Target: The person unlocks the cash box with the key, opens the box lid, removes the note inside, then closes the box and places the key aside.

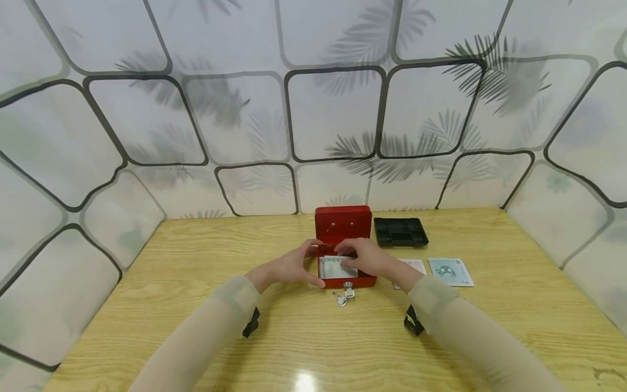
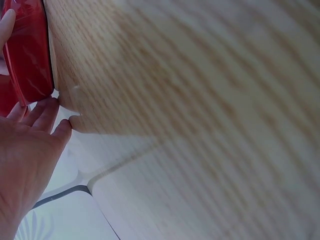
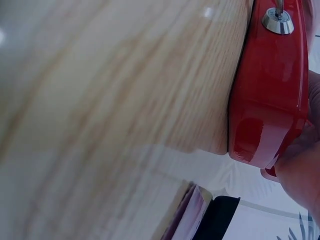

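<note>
"Two hands at the red cash box [image 1: 363,282], lid raised on its far side. Left one?"

"Left hand [image 1: 290,267] bent round the box's left end, holding from outside: thumb at the near left corner, fingers at the far left."

"Right?"

"Right hand [image 1: 368,257] comes over the right wall, fingers bent down inside. Thumb lies over the banknotes [image 1: 331,269], other fingers on their far side. Pinching a note or not: can't tell, tips partly hidden."

"Notes where, exactly?"

"In the box, between the two hands, near of the right hand's fingers. Box sits on the worktop [image 1: 294,343]; silver keys [image 1: 341,300] at its near side, lock [image 3: 278,22] on the near wall."

"Right of the box?"

"Black compartment tray [image 1: 400,237] on the far side. Nearer, a pinkish note [image 1: 416,265], partly hidden by the right wrist, then a blue-green note [image 1: 450,272] farther right."
</note>
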### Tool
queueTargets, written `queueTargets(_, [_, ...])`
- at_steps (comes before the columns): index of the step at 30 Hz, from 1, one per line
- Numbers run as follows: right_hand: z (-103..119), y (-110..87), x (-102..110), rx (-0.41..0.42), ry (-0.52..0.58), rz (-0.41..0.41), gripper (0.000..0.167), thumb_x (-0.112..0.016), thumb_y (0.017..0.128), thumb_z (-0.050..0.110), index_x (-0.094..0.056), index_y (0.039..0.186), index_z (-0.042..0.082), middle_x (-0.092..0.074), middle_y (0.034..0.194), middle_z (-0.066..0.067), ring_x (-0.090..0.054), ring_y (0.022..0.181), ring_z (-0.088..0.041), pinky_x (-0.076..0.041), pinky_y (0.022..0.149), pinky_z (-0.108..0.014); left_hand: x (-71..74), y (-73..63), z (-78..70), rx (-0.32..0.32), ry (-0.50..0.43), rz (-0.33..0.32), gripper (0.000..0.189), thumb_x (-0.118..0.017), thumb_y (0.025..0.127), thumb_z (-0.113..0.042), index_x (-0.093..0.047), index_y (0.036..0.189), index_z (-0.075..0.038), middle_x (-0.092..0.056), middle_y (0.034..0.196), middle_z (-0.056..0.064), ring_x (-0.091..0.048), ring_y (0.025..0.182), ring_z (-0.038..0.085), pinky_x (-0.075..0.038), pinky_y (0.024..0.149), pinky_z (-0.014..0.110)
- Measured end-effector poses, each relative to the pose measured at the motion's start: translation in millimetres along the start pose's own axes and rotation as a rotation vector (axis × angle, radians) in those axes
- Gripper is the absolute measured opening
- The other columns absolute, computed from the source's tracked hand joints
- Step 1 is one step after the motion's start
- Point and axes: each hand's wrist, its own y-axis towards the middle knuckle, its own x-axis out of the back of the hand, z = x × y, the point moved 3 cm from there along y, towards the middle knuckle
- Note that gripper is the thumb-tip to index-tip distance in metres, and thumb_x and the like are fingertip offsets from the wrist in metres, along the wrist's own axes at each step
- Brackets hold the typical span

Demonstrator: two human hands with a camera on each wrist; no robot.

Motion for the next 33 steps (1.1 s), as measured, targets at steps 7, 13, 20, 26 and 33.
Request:
queueTargets(7, [-2.5, -0.4, 1.6, -0.01, 0.04, -0.028, 0.027, -0.069, 0.089, 0.004, -0.064, 0.115, 0.001, -0.066, 0.105, -0.007, -0.063, 0.098, -0.025, -0.052, 0.088, -0.039, 0.1, 1.7, 1.6, 0.006, 0.006, 0.003, 0.088, -0.084, 0.078, -0.025, -0.027, 0.144, -0.012, -0.036, 0.15, 0.015, -0.031, 0.139, 0.031, -0.022, 0.114, 0.047])
queueTargets(13, [-4.1, 0.3, 1.6, 0.0, 0.022, -0.036, 0.026, -0.071, 0.088, 0.005, -0.066, 0.113, 0.002, -0.067, 0.106, -0.007, -0.063, 0.097, -0.024, -0.052, 0.087, -0.039, 0.5, 2.2, 0.4, -0.003, 0.009, 0.006, 0.089, -0.084, 0.077, -0.024, -0.027, 0.144, -0.012, -0.036, 0.149, 0.016, -0.031, 0.139, 0.032, -0.02, 0.114, 0.048])
queueTargets(20, [-1.4, -2.4, 1.0, 0.014, -0.023, -0.026, 0.026, -0.071, 0.089, 0.009, -0.068, 0.114, 0.005, -0.068, 0.107, -0.005, -0.062, 0.101, -0.024, -0.051, 0.089, -0.042, 0.0, 3.0, 1.2, -0.004, 0.014, 0.011, 0.09, -0.084, 0.077, -0.025, -0.027, 0.144, -0.013, -0.036, 0.149, 0.016, -0.031, 0.139, 0.032, -0.019, 0.115, 0.047])
queueTargets(26, [0.8, -1.9, 0.3, 0.018, -0.034, -0.025, 0.025, -0.07, 0.089, 0.009, -0.068, 0.114, 0.006, -0.068, 0.108, -0.004, -0.062, 0.101, -0.023, -0.05, 0.089, -0.043, 0.2, 2.0, 1.1, 0.001, -0.002, 0.005, 0.088, -0.084, 0.077, -0.024, -0.027, 0.144, -0.012, -0.036, 0.149, 0.017, -0.031, 0.139, 0.033, -0.019, 0.114, 0.049])
queueTargets(33, [1.6, -0.9, 0.6, 0.042, -0.023, -0.036, 0.023, -0.069, 0.09, 0.006, -0.069, 0.113, 0.006, -0.068, 0.108, -0.005, -0.062, 0.1, -0.024, -0.051, 0.088, -0.043, 0.4, 0.8, 1.3, 0.007, 0.006, 0.004, 0.088, -0.084, 0.077, -0.024, -0.027, 0.144, -0.012, -0.036, 0.149, 0.017, -0.031, 0.139, 0.032, -0.019, 0.114, 0.048])
